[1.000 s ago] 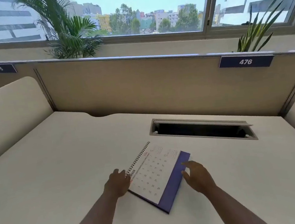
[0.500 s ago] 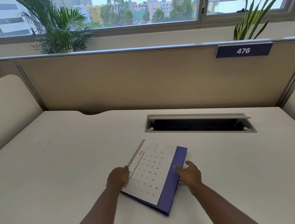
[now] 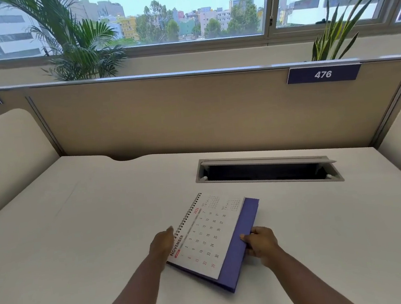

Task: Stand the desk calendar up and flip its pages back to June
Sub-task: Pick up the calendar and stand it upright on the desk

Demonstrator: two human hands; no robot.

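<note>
The desk calendar [image 3: 207, 236] lies nearly flat on the white desk [image 3: 79, 240], turned at an angle. Its top page reads NOVEMBER, with a black spiral binding along the left edge and a purple base along the right. My left hand [image 3: 161, 243] is at the spiral edge, with its fingers tucked under the near left corner. On the other side, my right hand [image 3: 261, 242] grips the purple base edge, thumb on top.
An open cable slot [image 3: 269, 170] is cut into the desk just behind the calendar. A beige partition [image 3: 190, 113] with the sign 476 [image 3: 323, 74] closes off the back. Padded side panels stand at left and right, and plants sit behind the partition.
My right hand moved in from the desk to the purple edge and closed on it. My left hand slid under the spiral corner. The calendar shifted slightly.
</note>
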